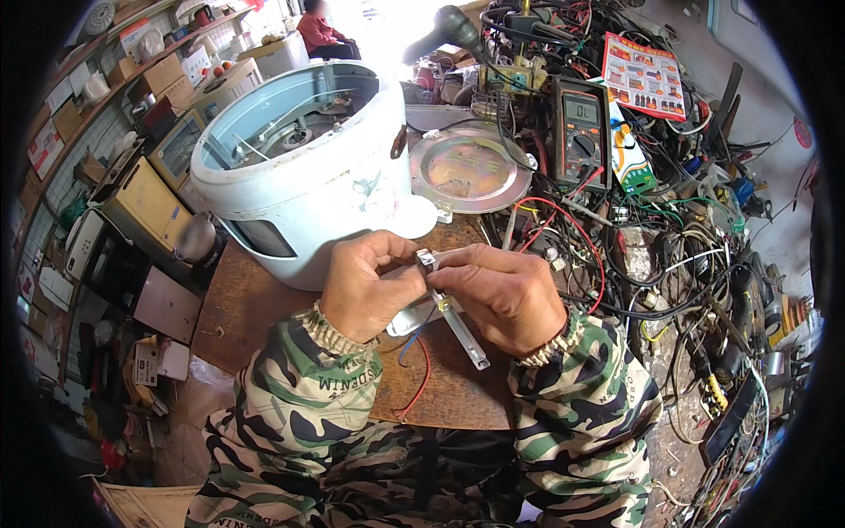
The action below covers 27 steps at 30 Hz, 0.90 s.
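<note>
My left hand (pixel 370 282) and my right hand (pixel 493 290) meet near the top of a long narrow metal strip (pixel 466 341), pinching it around a small silvery end piece (pixel 425 258). The strip slants down to the right. Red and blue wires (pixel 422 378) trail onto the wooden bench below, beside a white plastic part (pixel 403 324) partly hidden under my hands. Just beyond my left hand stands a large white round appliance body (pixel 290 211) with its top open, showing inner metal fittings.
A round metal plate (pixel 466 167) lies behind the hands. A multimeter (pixel 581 132), printed sheet (pixel 642 75) and tangled cables (pixel 687 264) crowd the right side. Shelves with boxes and old appliances (pixel 158 211) line the left. A seated person (pixel 326 35) in red is in the background.
</note>
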### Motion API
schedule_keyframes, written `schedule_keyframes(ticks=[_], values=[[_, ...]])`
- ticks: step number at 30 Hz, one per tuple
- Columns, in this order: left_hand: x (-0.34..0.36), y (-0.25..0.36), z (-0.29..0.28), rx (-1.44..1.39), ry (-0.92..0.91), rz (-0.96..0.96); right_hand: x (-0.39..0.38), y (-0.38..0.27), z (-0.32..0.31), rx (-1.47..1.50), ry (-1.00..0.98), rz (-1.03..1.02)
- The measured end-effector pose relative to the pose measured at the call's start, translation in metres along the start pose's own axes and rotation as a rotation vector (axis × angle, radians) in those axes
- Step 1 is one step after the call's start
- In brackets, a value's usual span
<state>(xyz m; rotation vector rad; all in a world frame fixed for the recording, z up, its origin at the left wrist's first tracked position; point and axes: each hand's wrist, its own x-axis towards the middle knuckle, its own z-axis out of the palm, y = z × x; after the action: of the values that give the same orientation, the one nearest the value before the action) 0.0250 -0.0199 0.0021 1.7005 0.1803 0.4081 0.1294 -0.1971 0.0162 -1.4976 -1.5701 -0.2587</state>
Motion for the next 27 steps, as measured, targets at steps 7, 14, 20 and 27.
schedule_keyframes(ticks=[7, 14, 20, 27], values=[[0.001, 0.002, 0.0, -0.027, -0.021, 0.012, 0.0, 0.006, -0.006, 0.055, 0.133, 0.156], [0.001, 0.003, -0.002, -0.027, -0.015, 0.002, -0.002, 0.007, -0.011, 0.215, 0.026, 0.258], [0.002, -0.002, -0.003, -0.025, -0.007, 0.006, -0.002, 0.009, -0.004, 0.19, 0.017, 0.218], [0.001, 0.001, -0.001, -0.052, -0.017, 0.023, -0.002, 0.009, 0.001, 0.181, 0.03, 0.216]])
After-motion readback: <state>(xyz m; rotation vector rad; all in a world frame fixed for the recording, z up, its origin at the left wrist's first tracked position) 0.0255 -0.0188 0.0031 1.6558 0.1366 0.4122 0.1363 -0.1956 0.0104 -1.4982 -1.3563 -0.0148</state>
